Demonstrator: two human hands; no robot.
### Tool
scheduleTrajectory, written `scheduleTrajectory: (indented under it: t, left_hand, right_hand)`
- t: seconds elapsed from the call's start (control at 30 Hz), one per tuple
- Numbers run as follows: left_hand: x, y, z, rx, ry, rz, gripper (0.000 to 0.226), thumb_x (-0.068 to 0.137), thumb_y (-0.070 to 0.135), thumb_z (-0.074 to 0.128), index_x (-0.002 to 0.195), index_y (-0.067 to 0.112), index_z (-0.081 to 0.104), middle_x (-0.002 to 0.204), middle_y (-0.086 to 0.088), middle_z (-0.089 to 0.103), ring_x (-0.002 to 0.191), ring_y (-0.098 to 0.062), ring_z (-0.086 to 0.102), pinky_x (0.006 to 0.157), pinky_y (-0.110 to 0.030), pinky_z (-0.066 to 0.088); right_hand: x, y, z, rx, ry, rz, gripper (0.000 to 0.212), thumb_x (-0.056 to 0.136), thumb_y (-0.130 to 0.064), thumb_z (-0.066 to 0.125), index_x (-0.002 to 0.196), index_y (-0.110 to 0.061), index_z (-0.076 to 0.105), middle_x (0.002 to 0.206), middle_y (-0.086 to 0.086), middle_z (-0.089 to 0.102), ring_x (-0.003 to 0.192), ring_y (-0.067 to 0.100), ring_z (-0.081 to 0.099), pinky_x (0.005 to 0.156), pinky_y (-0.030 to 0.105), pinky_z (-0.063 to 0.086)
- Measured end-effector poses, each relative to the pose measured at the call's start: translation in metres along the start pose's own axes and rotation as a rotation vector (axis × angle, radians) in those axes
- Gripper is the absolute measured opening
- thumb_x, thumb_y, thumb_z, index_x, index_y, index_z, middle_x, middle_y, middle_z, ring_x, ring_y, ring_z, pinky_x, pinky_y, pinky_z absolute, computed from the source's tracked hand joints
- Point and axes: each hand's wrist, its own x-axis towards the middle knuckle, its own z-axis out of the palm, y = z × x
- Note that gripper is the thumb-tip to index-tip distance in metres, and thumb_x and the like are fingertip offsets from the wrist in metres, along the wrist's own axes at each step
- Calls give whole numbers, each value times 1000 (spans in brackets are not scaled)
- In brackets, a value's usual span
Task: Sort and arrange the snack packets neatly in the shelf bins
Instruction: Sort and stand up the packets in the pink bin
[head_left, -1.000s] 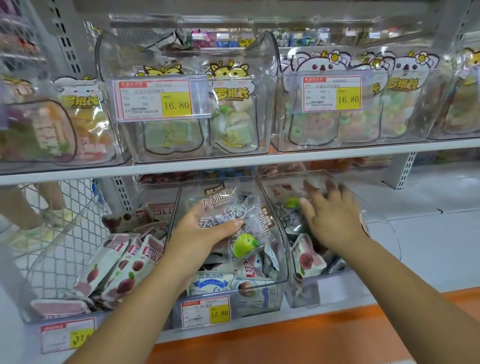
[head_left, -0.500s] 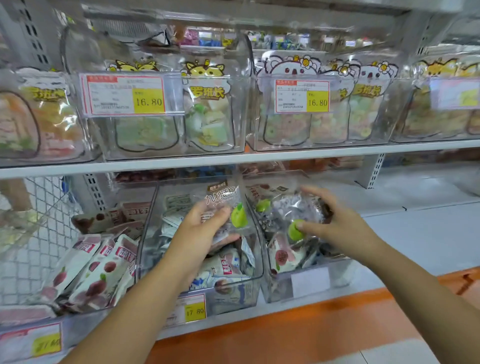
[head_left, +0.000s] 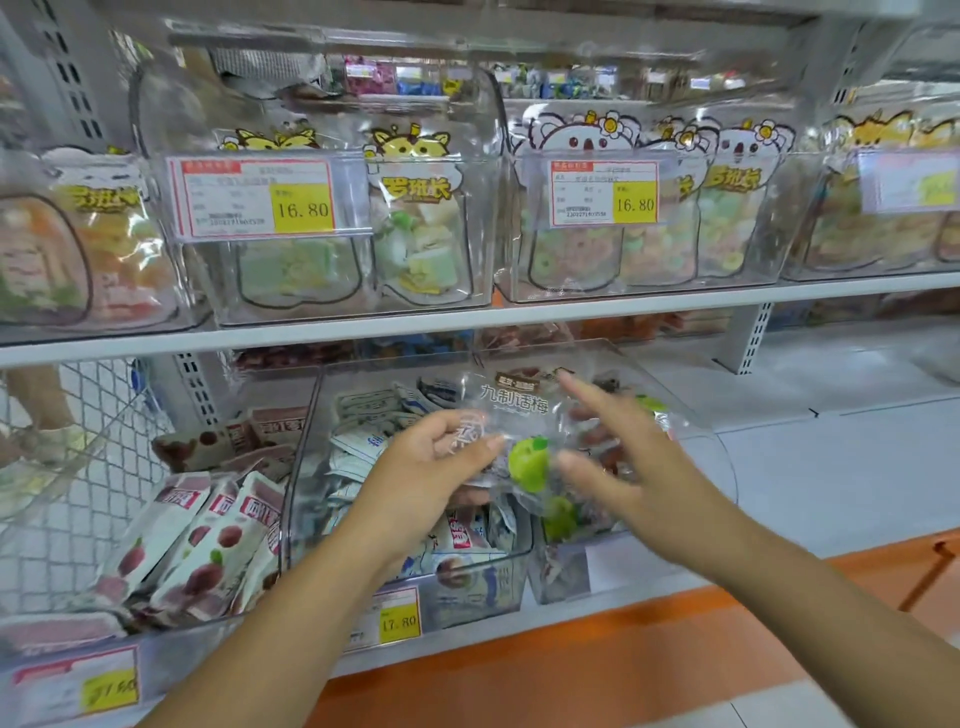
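The left hand (head_left: 431, 467) has a firm hold on the clear packet (head_left: 519, 421), the one with dark lettering across the top and a green plum printed low on its front. The fingers curl in behind the packet's left edge and the thumb presses on the front, so it's pinched between them. The packet is held up off the stock, tilted a little, right over the divide between the middle bin (head_left: 298, 493) and the right bin (head_left: 724, 467) on the lower shelf (head_left: 831, 467).

The right hand (head_left: 628, 467) is wide open, with the fingers spread and straight and the index finger pointing up and away over the packet's right side. It has nothing in its grip. The thumb sits just beside the green plum, but the hand is blurred, so I can't tell whether it touches the plastic.

Just below, a second packet (head_left: 561, 517) with the same green fruit lies at the front of the right bin. Beneath the left wrist the middle bin is heaped with white-and-blue packets (head_left: 363, 441), and a yellow price tag (head_left: 397, 621) on its front reads 17.80. Over to the left, red-fruit packets (head_left: 208, 551) lean in a loose row in the next bin.
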Motion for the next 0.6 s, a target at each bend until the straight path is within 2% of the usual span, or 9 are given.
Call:
scheduleTrajectory:
  t: [0.07,0.13,0.2,0.27,0.33,0.4,0.47,0.6]
  left_hand:
    - [0,-1,9,-13,-50,-5,31,86,23,68,116,25,63,114,0,69,85,-16,71,73,-30,58]
    - [1,-3,10,100,-29,45,40,87,29,67,125,29,57,121,7,63,89,-10,70,78,-28,57]
    - [2,-4,3,364,24,144,48,87,39,66,131,40,48,123,21,57,97,5,62,86,-20,50]
    - [0,-6,-5,639,23,236,53,88,47,60,138,46,40,131,30,42,114,8,47,97,-19,40]
    - [-2,-10,-9,890,-56,304,57,90,54,54,143,47,33,139,32,30,128,5,31,106,-20,27]
    - [-2,-18,-13,1051,-135,352,58,92,56,50,145,45,30,149,28,24,137,2,21,112,-23,21]
    - [0,-23,-19,1115,-149,355,56,92,58,48,144,45,32,152,26,24,139,2,19,113,-24,18]
    - [0,-18,-45,1139,-78,349,51,92,55,48,141,43,38,148,24,31,135,2,27,111,-22,20]
  right_hand:
    - [-5,-8,19,148,-125,-7,67,89,-35,64,137,-62,26,121,-21,48,103,-3,52,90,15,45]
    - [2,-1,23,158,-31,-3,67,88,-20,67,137,-53,36,125,-26,49,107,-13,50,91,11,43]
    - [16,14,12,221,110,78,62,86,-16,69,135,-45,44,111,-24,56,90,-12,57,80,13,46]
    - [29,33,-4,161,208,198,60,83,-24,73,134,-40,45,89,-13,59,72,3,58,67,20,48]
    - [38,52,-12,-66,221,318,58,81,-36,73,133,-36,46,87,-3,55,79,17,59,69,31,48]
    - [42,67,-11,-404,160,379,52,81,-55,65,128,-38,52,93,0,46,98,26,54,76,33,45]
    - [45,71,-7,-628,127,423,51,83,-67,50,128,-43,53,99,5,40,107,29,44,83,37,42]
    - [53,79,-1,-823,99,397,52,91,-66,33,135,-43,48,106,12,43,105,32,42,89,40,39]
